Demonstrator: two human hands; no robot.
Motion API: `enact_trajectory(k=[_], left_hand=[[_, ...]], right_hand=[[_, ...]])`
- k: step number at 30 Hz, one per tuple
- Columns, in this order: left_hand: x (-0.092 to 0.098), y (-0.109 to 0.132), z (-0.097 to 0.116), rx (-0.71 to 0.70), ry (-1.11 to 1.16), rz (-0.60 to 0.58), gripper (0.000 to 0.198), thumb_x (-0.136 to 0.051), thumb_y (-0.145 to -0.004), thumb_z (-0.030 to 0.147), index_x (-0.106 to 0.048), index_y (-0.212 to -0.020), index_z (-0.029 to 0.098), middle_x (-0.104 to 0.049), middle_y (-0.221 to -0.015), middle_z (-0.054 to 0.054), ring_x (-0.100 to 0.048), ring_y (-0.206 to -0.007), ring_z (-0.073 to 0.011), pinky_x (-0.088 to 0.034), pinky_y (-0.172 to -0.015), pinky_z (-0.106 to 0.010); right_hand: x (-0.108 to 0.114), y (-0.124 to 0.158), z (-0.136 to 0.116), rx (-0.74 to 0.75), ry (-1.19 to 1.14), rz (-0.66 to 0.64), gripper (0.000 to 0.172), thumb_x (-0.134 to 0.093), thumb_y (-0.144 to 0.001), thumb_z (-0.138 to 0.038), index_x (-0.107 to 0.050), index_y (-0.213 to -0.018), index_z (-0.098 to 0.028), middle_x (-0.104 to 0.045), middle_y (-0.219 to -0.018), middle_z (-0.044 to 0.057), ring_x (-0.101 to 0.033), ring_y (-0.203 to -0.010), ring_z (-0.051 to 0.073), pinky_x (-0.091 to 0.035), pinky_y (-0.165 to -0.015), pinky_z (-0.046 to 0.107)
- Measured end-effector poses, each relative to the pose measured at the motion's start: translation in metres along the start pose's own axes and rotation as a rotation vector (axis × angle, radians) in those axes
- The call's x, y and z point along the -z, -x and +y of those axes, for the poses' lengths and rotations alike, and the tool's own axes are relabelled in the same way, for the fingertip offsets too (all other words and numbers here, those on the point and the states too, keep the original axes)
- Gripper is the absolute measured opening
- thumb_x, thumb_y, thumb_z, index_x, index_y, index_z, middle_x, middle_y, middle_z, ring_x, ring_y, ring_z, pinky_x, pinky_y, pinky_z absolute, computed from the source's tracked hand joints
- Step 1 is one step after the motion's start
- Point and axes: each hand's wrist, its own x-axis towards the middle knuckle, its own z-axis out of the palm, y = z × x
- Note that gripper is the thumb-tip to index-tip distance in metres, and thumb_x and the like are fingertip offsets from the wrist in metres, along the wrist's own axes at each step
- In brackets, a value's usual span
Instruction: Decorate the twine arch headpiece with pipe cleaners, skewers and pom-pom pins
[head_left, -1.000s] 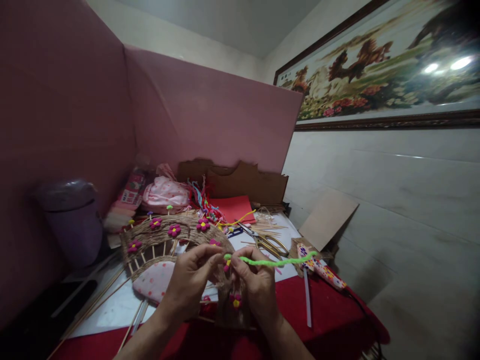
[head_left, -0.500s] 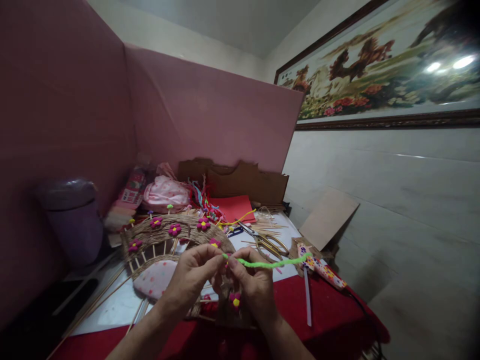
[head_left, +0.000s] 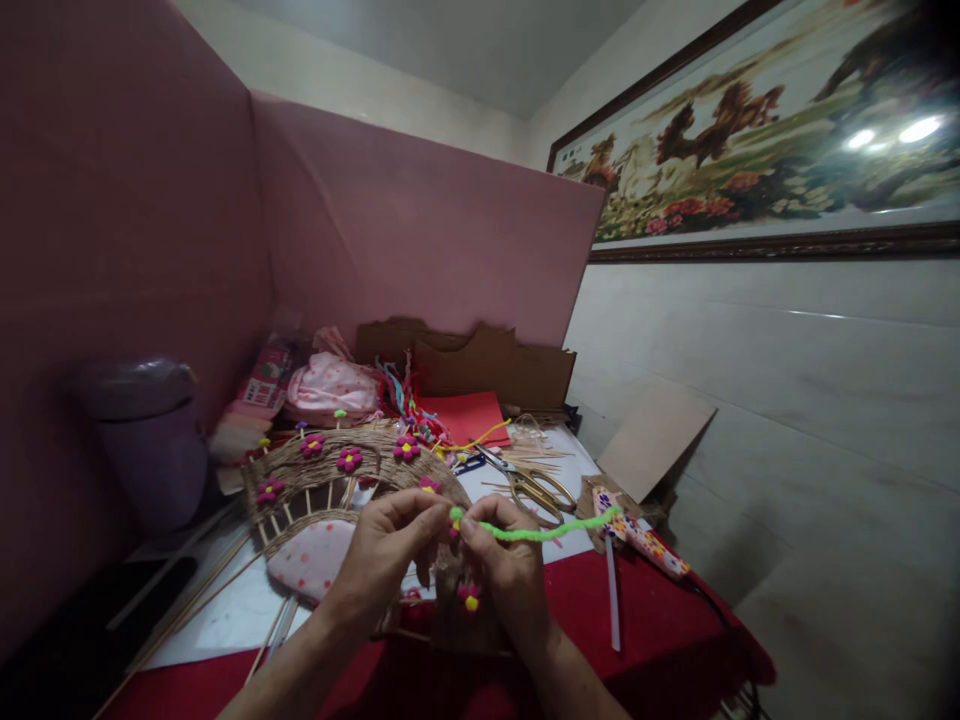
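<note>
A bright green pipe cleaner [head_left: 555,531] stretches out to the right from between my hands, its near end bent into a small curl. My right hand [head_left: 506,560] pinches it just beside that curl. The thumb and forefinger of my left hand [head_left: 390,545] close on the curl from the other side. Behind and below my hands lies a woven twine basket [head_left: 292,465] with thin stick spokes, magenta pipe-cleaner flowers and a dotted cloth pad [head_left: 311,560]. My hands hide part of its right side, where a magenta flower [head_left: 469,598] with a yellow centre shows between my wrists.
Gold-handled scissors [head_left: 541,492] lie beyond my right hand among thin sticks. A flower-patterned glue gun [head_left: 652,545] with a cord rests on the right, a glue stick [head_left: 613,595] jutting from it. Farther back are red paper [head_left: 469,415], colourful pipe cleaners [head_left: 405,395] and cardboard [head_left: 487,365]. A lidded bin [head_left: 150,450] stands left.
The green curl now shows more fully between my fingertips, and the strand's middle sags slightly lower. Both hands stay in nearly the same place.
</note>
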Motion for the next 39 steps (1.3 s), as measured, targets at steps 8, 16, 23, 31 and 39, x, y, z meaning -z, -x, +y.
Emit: enact_trajectory(k=[8, 16, 23, 31, 39], left_hand=[[0.008, 0.001, -0.002, 0.049, -0.076, -0.145, 0.027, -0.071, -0.067, 0.038, -0.063, -0.073, 0.013, -0.055, -0.055, 0.003, -0.044, -0.042, -0.0056, -0.036, -0.038, -0.017], [0.005, 0.001, -0.005, 0.056, 0.067, -0.123, 0.026, -0.067, -0.07, 0.037, -0.058, -0.066, 0.013, -0.048, -0.05, 0.005, -0.04, -0.036, -0.0056, -0.032, -0.031, -0.017], [-0.001, -0.002, -0.013, 0.116, 0.232, -0.015, 0.026, -0.07, -0.067, 0.032, -0.054, -0.058, 0.013, -0.048, -0.046, 0.005, -0.038, -0.032, -0.0038, -0.03, -0.029, -0.015], [0.002, 0.002, -0.003, 0.052, 0.056, -0.136, 0.028, -0.067, -0.071, 0.04, -0.061, -0.07, 0.013, -0.055, -0.055, 0.002, -0.047, -0.042, -0.0068, -0.04, -0.037, -0.018], [0.006, 0.001, -0.001, 0.099, -0.044, -0.24, 0.029, -0.068, -0.069, 0.041, -0.059, -0.068, 0.013, -0.053, -0.047, 0.004, -0.043, -0.037, -0.0052, -0.036, -0.034, -0.016]], right_hand=[[0.001, -0.001, 0.002, -0.035, -0.117, -0.009, 0.022, -0.065, -0.074, -0.036, -0.054, -0.071, -0.017, -0.048, -0.052, -0.006, -0.04, -0.043, 0.007, -0.033, -0.042, 0.019], [-0.003, -0.001, 0.002, -0.046, -0.062, -0.055, 0.025, -0.062, -0.077, -0.041, -0.054, -0.073, -0.018, -0.045, -0.05, -0.006, -0.036, -0.039, 0.006, -0.029, -0.038, 0.018], [-0.004, 0.005, 0.003, 0.275, 0.429, -0.012, 0.015, -0.054, -0.084, -0.031, -0.059, -0.077, -0.019, -0.06, -0.068, 0.001, -0.055, -0.062, 0.014, -0.04, -0.057, 0.024], [-0.001, 0.004, 0.004, 0.083, 0.078, -0.002, 0.021, -0.057, -0.081, -0.035, -0.05, -0.07, -0.02, -0.05, -0.056, -0.004, -0.046, -0.05, 0.01, -0.036, -0.047, 0.021], [0.001, -0.002, 0.007, -0.078, -0.167, -0.052, 0.026, -0.064, -0.075, -0.042, -0.053, -0.076, -0.019, -0.048, -0.052, -0.006, -0.037, -0.038, 0.006, -0.027, -0.038, 0.019]])
